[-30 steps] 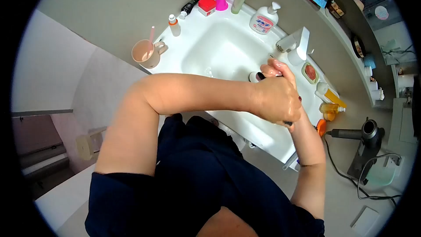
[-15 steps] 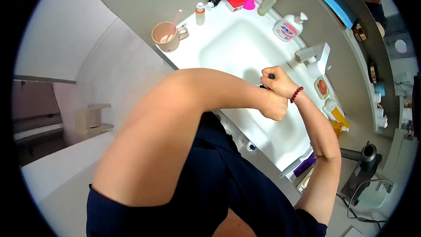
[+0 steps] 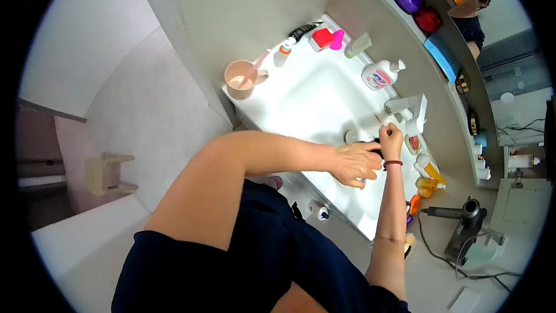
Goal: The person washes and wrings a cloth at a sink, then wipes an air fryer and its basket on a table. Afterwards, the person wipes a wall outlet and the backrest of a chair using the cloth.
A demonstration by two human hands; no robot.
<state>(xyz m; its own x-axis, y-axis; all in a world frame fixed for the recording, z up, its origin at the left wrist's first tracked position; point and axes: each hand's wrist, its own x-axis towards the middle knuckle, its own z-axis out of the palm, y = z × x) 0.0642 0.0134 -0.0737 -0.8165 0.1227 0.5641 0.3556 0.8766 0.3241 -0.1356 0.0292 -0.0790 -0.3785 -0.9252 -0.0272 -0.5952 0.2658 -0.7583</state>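
Note:
Fingers spread, my left hand (image 3: 356, 165) is over the white sink (image 3: 313, 90), palm down, its fingertips right beside a small black object (image 3: 377, 152). My right hand (image 3: 391, 141), with a red bead bracelet at the wrist, is closed around the dark handle of that object. What the object is cannot be made out, as the hands partly cover it. Just beyond the right hand stands the white faucet (image 3: 418, 115). A white round piece (image 3: 351, 137) shows in the basin by the left hand.
A beige mug (image 3: 237, 84), small bottle (image 3: 282, 53), red box (image 3: 321, 39) and pump bottle (image 3: 379, 75) stand on the sink's rim. Soap (image 3: 413, 144) and yellow bottles (image 3: 430, 184) sit at the right, near a hair dryer (image 3: 469, 211). A shelf with jars runs above.
My two hands were pressed together and now are slightly apart. The left hand's fingers have opened out, and the right hand has moved toward the faucet. The view has shifted.

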